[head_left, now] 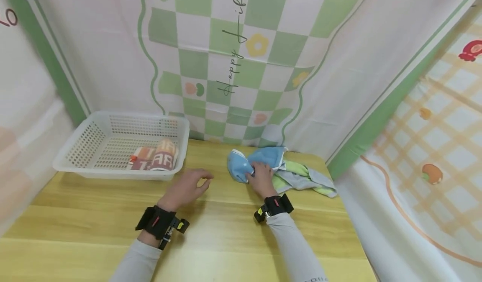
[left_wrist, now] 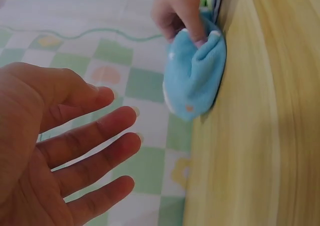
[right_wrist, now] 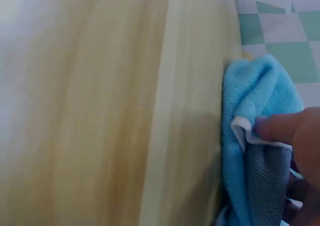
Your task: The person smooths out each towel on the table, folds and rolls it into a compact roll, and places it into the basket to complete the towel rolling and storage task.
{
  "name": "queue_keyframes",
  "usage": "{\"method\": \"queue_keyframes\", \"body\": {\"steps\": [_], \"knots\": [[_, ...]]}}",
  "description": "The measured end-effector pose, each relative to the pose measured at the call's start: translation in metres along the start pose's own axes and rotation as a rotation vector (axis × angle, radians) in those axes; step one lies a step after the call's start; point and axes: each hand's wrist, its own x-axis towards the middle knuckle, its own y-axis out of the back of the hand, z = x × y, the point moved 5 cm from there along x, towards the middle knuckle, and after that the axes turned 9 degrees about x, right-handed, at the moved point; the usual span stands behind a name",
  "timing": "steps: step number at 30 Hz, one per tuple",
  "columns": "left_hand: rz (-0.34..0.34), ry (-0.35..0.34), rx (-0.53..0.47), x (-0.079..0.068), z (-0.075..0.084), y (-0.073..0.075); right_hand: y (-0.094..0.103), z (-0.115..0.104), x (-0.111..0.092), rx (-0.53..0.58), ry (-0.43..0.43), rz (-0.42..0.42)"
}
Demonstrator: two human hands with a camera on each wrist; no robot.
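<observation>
- Our right hand (head_left: 262, 179) (RH) has the blue towel (left_wrist: 192, 81) pinched near its white hem; towel's at the back of the wooden table (head_left: 226, 240), R of centre, bunched.
- Our left hand (head_left: 186, 188) (LH): fingers apart, nothing held, over the tbl btwn towel & white plastic basket (head_left: 113, 173).
- Green-and-gray towel (head_left: 299, 180) lies just beside the blue one, on its R; edges look to touch, so IMO we lift blue up & to the L, else we'd prob drag both.
- Check the pinch: dark gray fabric sits under the hem in R wrist view; can't tell if it's the same towel.
- LH should take the loose L end, then we pull evenly b/c bunched cloth hides folds.
- Keep LH sleeve clear of basket rim; printed snack packs (head_left: 163, 159) in there.
</observation>
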Motion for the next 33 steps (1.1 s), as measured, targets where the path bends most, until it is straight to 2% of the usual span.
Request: {"method": "queue_keyframes", "body": {"steps": [3,7,11,15,17,21,26,29,33], "knots": [[-0.008,-0.02,-0.016,0.002,0.006,-0.007,0.007,-0.007,-0.006,0.031,0.051,0.049],[0.05,-0.058,-0.023,0.007,0.013,-0.012,0.021,-0.04,-0.009,0.1,0.197,0.084],[0.15,-0.128,0.003,0.011,0.024,-0.014,0.029,-0.081,-0.023,0.176,0.372,0.009],[0.228,-0.171,-0.013,0.011,0.034,-0.01,0.032,-0.111,-0.039,0.223,0.46,-0.085],[0.255,-0.158,-0.051,0.009,0.036,-0.006,0.031,-0.118,-0.045,0.261,0.451,-0.132],[0.283,-0.139,-0.078,0.002,0.035,0.004,0.025,-0.119,-0.055,0.334,0.356,-0.231],[0.249,-0.146,-0.065,-0.01,0.024,0.008,0.011,-0.095,-0.066,0.244,0.28,-0.328],[0.271,-0.105,-0.096,-0.019,0.011,0.014,0.007,-0.073,-0.07,0.189,0.254,-0.305],[0.351,0.0,-0.163,-0.034,-0.008,0.027,0.01,-0.044,-0.075,0.192,0.189,-0.226]]}}
